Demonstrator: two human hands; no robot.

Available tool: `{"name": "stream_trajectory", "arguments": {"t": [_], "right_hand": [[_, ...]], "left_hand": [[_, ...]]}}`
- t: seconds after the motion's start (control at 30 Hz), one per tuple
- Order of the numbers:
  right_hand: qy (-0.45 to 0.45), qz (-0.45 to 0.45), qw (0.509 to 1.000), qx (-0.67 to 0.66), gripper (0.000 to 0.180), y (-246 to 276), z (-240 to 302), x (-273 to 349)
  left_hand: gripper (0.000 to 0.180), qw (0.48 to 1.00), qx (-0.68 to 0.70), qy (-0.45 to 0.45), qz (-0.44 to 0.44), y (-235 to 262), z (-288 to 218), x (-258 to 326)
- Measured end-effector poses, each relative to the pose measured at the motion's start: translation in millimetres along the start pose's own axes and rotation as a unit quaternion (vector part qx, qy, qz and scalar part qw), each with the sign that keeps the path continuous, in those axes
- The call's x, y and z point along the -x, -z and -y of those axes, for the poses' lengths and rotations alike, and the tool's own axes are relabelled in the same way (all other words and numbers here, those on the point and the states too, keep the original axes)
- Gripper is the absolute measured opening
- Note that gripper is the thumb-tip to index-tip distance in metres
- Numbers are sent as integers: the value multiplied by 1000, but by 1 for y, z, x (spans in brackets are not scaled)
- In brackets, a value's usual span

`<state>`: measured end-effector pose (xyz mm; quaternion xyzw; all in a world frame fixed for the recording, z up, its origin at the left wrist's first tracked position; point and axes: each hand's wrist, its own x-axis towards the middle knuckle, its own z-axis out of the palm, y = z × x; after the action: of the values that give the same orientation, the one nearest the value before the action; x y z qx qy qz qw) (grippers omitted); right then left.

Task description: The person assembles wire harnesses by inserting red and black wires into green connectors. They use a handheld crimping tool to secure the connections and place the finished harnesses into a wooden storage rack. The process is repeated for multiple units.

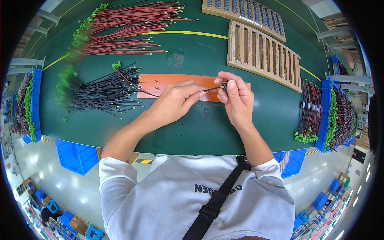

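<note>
1. Left hand: above the bench; thumb and forefinger pinched together on a thin black wire, the remaining fingers folded behind.
2. Right hand: just beside the left; thumb and fingertips grasping a small dark round part, at which the black wire's right end arrives. From where I stand, I cannot tell how firmly the two are joined.
3. Orange mat: on the green bench, beneath and beyond both hands; the held part lies over its right portion.
4. Red wire: running from a green connector on the left toward the left hand, where its end is hidden.
5. Black wires: a spread bundle left of the mat; red wires lie farther off.
6. Slotted cardboard tray: far right, with a second tray bearing rows of small parts behind it.
7. Blue bin: at the right end, beside a wire bundle.
</note>
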<state>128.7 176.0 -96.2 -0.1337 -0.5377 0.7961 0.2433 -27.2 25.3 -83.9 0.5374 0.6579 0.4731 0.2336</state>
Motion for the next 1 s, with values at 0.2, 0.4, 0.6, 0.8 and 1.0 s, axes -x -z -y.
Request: {"name": "stream_trajectory", "arguments": {"t": [0.2,0.4,0.6,0.8,1.0], "right_hand": [[73,3,996,50,37,-9,1,0],[31,98,992,68,32,-4,-7,4],[-4,62,997,-53,42,-11,-18,6],[121,-34,984,-128,35,33,18,-19],[31,55,990,-130,36,-5,5,-13]], "left_hand": [[15,1000,-7,-5,23,2,-3,1],[31,989,127,68,-24,-9,-3,3],[46,987,155,42,-9,-8,10,4],[12,982,-144,-114,-48,34,5,-14],[9,980,-153,-112,-51,26,-4,-16]]}}
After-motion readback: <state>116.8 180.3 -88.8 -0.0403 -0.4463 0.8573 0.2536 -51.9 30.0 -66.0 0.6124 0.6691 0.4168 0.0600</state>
